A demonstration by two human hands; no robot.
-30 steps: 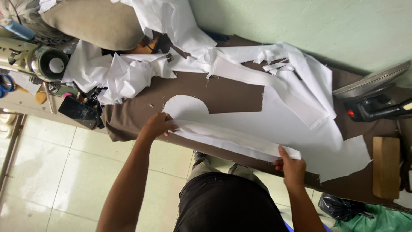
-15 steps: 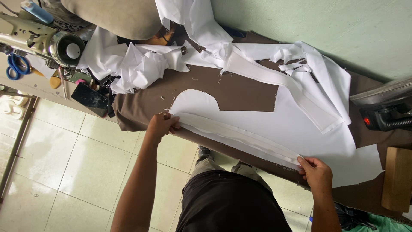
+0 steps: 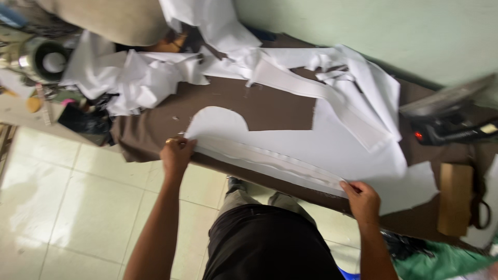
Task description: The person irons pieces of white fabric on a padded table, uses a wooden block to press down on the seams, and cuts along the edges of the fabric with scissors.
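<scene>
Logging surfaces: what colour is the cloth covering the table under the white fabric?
Dark brown table cloth, plain, seen in the head view.

Brown-covered table (image 3: 270, 106) under flat white fabric (image 3: 321, 148), crumpled white pieces (image 3: 140, 78), an iron (image 3: 451, 122), a wooden block (image 3: 455, 199).

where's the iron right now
In the head view the iron sits at the far right of the brown table, near the green wall, just beyond the white cloth and above a wooden block.
</scene>
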